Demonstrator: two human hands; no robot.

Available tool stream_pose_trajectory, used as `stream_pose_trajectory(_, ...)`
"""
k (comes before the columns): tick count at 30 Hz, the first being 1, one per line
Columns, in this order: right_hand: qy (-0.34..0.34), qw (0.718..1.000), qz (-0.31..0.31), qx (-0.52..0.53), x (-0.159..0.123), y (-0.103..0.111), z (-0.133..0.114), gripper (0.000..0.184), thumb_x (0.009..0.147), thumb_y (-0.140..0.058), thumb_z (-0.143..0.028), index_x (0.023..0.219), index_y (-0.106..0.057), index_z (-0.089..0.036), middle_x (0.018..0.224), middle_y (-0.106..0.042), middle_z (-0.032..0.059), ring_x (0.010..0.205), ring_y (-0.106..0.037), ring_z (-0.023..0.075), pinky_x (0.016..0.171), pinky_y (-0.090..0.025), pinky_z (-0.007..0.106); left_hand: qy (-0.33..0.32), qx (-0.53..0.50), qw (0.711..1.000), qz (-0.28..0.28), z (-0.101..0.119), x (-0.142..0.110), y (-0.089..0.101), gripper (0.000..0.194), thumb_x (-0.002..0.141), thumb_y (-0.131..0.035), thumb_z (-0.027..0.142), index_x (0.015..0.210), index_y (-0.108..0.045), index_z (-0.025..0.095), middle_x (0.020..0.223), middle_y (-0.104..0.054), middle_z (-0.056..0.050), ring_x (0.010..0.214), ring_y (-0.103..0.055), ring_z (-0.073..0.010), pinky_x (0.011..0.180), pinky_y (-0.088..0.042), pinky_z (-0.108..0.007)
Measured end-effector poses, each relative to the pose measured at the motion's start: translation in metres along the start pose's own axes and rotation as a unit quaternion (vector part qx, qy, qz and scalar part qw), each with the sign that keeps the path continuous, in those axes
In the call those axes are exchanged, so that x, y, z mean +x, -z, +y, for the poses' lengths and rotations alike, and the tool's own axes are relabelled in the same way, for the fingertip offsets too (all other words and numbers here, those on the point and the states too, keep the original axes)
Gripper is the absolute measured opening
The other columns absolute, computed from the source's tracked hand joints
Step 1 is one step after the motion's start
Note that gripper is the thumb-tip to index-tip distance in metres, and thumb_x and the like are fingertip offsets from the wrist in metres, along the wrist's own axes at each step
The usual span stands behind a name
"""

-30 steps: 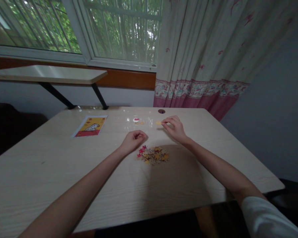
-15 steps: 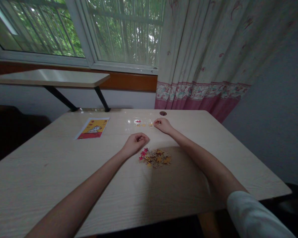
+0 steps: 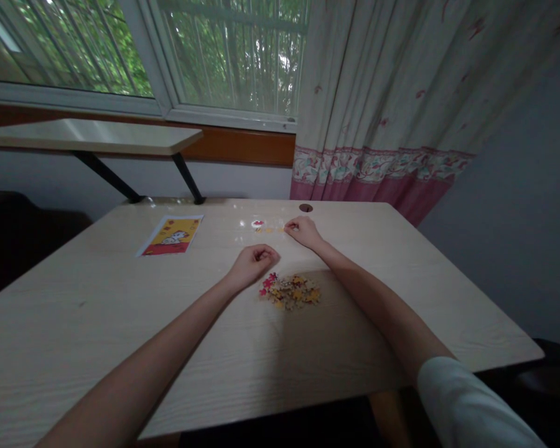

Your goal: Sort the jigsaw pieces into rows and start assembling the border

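My right hand (image 3: pixel 304 232) is at the far part of the table with thumb and forefinger pinched at a small yellow puzzle piece (image 3: pixel 282 230). Just left of it lie a few other yellow pieces (image 3: pixel 268 231) in a short row, and a red-and-white piece (image 3: pixel 258 223) sits behind them. My left hand (image 3: pixel 252 262) rests on the table nearer to me, its fingers curled closed; whatever they may hold is hidden. Close by its right side is a loose heap of puzzle pieces (image 3: pixel 292 292), mostly yellow and plain brown, with red ones at the left edge.
A yellow-and-red picture sheet (image 3: pixel 172 236) showing a white animal figure lies on the left of the pale wooden table (image 3: pixel 205 361). A raised shelf (image 3: pixel 135 135) on black legs stands at the back left. A round cable hole (image 3: pixel 306 208) is near the back edge, before the curtain (image 3: pixel 354 165).
The whole view has tilted slightly, so everything sits a little higher. My right hand has barely shifted, still at the yellow piece. My left hand keeps its place by the heap.
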State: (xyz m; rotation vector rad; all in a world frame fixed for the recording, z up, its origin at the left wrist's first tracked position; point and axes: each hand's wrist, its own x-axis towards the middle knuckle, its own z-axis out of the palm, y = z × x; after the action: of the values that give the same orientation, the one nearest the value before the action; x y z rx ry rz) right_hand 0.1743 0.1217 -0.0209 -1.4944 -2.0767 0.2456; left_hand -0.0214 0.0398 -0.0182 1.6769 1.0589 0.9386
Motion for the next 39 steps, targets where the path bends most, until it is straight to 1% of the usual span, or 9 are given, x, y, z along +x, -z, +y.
stream_pose_trajectory(8,0.019,1.000,-0.008,-0.016,0.004,-0.003,-0.004,0.018,0.078,-0.058,-0.032,0.085,-0.071,-0.021,0.086,-0.069,0.0039,0.083,-0.059,0.0171,0.078,-0.040,0.029,0.001,0.007,1.000,0.003,0.003,0.000,0.000,0.014,0.068,-0.059,0.026,0.069,-0.063,0.012,0.062,-0.060,-0.002,0.055,-0.047,-0.0095,0.051,-0.033,-0.021)
stream_pose_trajectory(14,0.025,0.999,-0.007,-0.026,0.003,-0.002,-0.005,0.019,0.078,-0.058,-0.033,0.086,-0.071,-0.022,0.086,-0.069,0.0034,0.082,-0.059,0.0158,0.073,-0.040,0.026,0.009,0.004,1.000,-0.001,0.002,-0.001,-0.001,0.015,0.068,-0.059,0.026,0.071,-0.063,0.012,0.060,-0.059,-0.001,0.052,-0.044,-0.0079,0.050,-0.031,-0.020)
stream_pose_trajectory(20,0.035,0.999,0.001,-0.004,0.004,-0.003,-0.003,0.019,0.078,-0.058,-0.031,0.086,-0.070,-0.020,0.084,-0.069,0.0035,0.078,-0.058,0.0149,0.072,-0.040,0.026,0.010,0.000,1.000,0.004,0.003,-0.001,-0.002,0.015,0.068,-0.058,0.025,0.071,-0.063,0.011,0.059,-0.058,-0.001,0.052,-0.044,-0.0081,0.050,-0.032,-0.020)
stream_pose_trajectory(24,0.045,0.998,0.013,0.043,0.001,0.007,-0.004,0.018,0.077,-0.057,-0.024,0.088,-0.069,-0.017,0.082,-0.067,0.0041,0.076,-0.057,0.0129,0.071,-0.040,0.024,0.007,0.003,1.000,0.002,0.006,-0.001,-0.001,0.015,0.068,-0.058,0.025,0.070,-0.063,0.011,0.060,-0.058,-0.001,0.052,-0.044,-0.0082,0.050,-0.032,-0.020)
stream_pose_trajectory(26,0.060,0.995,-0.018,0.077,-0.005,0.017,-0.008,0.019,0.077,-0.056,-0.022,0.089,-0.069,-0.015,0.081,-0.067,0.0040,0.072,-0.055,0.0114,0.068,-0.040,0.023,0.008,0.012,1.000,-0.017,0.009,-0.002,0.002,0.016,0.068,-0.058,0.027,0.072,-0.063,0.011,0.058,-0.057,0.000,0.050,-0.042,-0.0081,0.048,-0.030,-0.020)
stream_pose_trajectory(29,0.088,0.981,-0.125,0.121,-0.024,0.036,-0.016,0.022,0.077,-0.055,-0.024,0.091,-0.068,-0.014,0.075,-0.065,0.0024,0.063,-0.052,0.0092,0.060,-0.039,0.021,0.001,0.032,0.996,-0.079,0.013,-0.004,0.010,0.018,0.068,-0.059,0.027,0.073,-0.064,0.011,0.055,-0.054,0.001,0.048,-0.039,-0.0077,0.046,-0.028,-0.020)
stream_pose_trajectory(32,0.106,0.961,-0.217,0.139,-0.049,0.056,-0.023,0.023,0.077,-0.055,-0.024,0.093,-0.068,-0.014,0.071,-0.064,0.0013,0.059,-0.051,0.0084,0.057,-0.039,0.020,-0.014,0.063,0.989,-0.132,0.018,-0.005,0.021,0.016,0.067,-0.057,0.025,0.071,-0.065,0.012,0.057,-0.055,0.000,0.050,-0.041,-0.0084,0.048,-0.031,-0.020)
stream_pose_trajectory(36,0.125,0.954,-0.245,0.119,-0.074,0.070,-0.024,0.021,0.077,-0.054,-0.022,0.093,-0.068,-0.015,0.078,-0.065,0.0028,0.065,-0.054,0.0092,0.060,-0.041,0.020,-0.039,0.134,0.974,-0.180,0.027,-0.005,0.031,0.013,0.066,-0.055,0.022,0.065,-0.065,0.014,0.055,-0.055,0.001,0.050,-0.042,-0.0094,0.048,-0.032,-0.019)
stream_pose_trajectory(39,0.131,0.954,-0.250,0.101,-0.081,0.069,-0.022,0.021,0.079,-0.053,-0.022,0.094,-0.068,-0.017,0.084,-0.066,0.0036,0.067,-0.054,0.0098,0.063,-0.041,0.021,-0.059,0.171,0.959,-0.217,0.032,-0.006,0.033,0.013,0.067,-0.056,0.021,0.068,-0.067,0.015,0.055,-0.056,0.001,0.050,-0.043,-0.0101,0.048,-0.031,-0.019)
